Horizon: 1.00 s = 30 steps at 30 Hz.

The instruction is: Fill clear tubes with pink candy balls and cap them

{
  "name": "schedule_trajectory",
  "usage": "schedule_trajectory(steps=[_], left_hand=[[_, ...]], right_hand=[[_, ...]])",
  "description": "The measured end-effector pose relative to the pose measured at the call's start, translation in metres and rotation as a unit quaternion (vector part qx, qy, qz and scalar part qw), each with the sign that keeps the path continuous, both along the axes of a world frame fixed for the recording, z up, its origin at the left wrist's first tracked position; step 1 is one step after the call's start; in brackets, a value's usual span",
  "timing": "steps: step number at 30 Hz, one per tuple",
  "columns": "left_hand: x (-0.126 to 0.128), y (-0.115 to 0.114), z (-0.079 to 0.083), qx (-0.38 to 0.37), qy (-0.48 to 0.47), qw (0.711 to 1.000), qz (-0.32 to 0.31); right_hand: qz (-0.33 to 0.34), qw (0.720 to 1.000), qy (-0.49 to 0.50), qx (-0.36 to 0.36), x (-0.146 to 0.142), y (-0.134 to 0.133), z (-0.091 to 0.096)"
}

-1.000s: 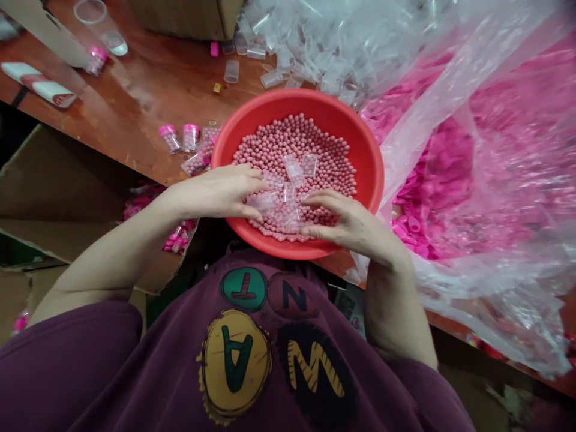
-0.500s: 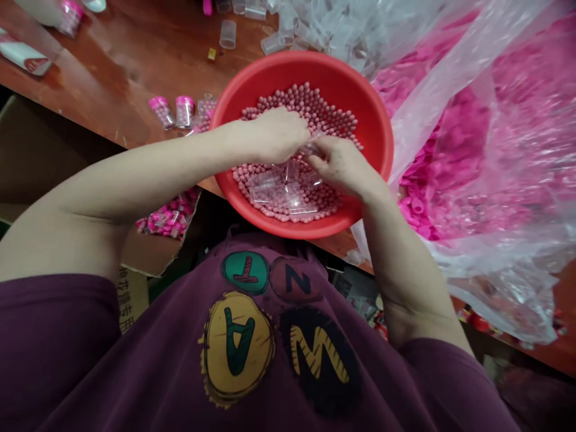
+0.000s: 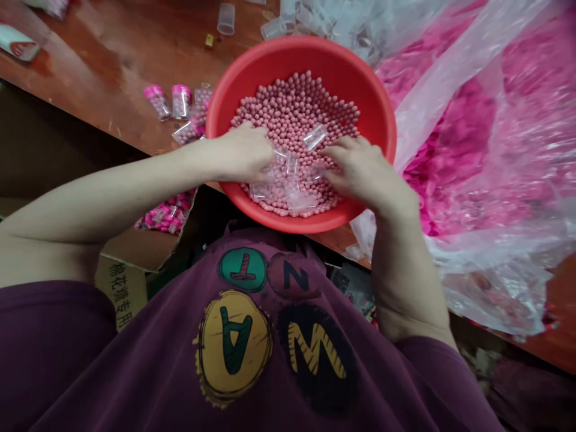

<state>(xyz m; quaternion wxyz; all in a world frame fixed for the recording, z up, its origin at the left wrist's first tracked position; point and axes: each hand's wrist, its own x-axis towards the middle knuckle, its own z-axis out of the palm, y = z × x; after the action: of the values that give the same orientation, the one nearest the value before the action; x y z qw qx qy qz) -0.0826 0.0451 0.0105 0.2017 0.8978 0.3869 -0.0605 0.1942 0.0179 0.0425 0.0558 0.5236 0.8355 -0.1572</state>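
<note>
Tubes [image 3: 315, 137] lie on beads [image 3: 288, 111] between left hand [image 3: 249, 154] and right hand [image 3: 362, 167].

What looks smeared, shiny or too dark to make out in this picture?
Head view: the left hand and nearby clear containers look soft, perhaps from motion; white glints streak the plastic bag; the table shows a pale sheen; below its edge at left, shadow swallows much detail.
</note>
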Motion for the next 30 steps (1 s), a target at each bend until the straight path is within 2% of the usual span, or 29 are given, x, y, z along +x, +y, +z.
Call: schedule_trajectory(steps=[3,7,10,14,19,22,26,30], left_hand=[[0.014,-0.008,-0.004,0.025,0.07,0.997,-0.005],[0.012,-0.005,0.007,0.02,0.037,0.998,0.04],[0.011,-0.002,0.025,-0.017,-0.02,0.997,0.067],[0.014,-0.006,0.041,-0.098,-0.107,0.987,0.065],[-0.003,-0.007,0.033,-0.16,-0.169,0.968,0.093],[-0.013,-0.006,0.027,-0.165,-0.189,0.961,0.114],[-0.005,-0.009,0.022,-0.146,-0.248,0.947,0.146],[0.006,-0.015,0.02,-0.166,-0.26,0.944,0.12]], right_hand=[[0.04,0.997,-0.05,-0.035,-0.006,0.001,-0.014],[0.043,0.998,0.003,-0.039,0.003,-0.003,-0.018],[0.047,0.994,0.096,-0.027,0.005,-0.007,-0.014],[0.037,0.958,0.284,-0.031,-0.009,-0.01,-0.01],[-0.018,0.926,0.373,-0.054,-0.003,-0.012,-0.008],[-0.061,0.912,0.398,-0.074,0.007,-0.014,-0.008],[-0.066,0.904,0.412,-0.095,0.001,-0.015,-0.012],[-0.062,0.895,0.427,-0.113,-0.011,-0.018,-0.014]])
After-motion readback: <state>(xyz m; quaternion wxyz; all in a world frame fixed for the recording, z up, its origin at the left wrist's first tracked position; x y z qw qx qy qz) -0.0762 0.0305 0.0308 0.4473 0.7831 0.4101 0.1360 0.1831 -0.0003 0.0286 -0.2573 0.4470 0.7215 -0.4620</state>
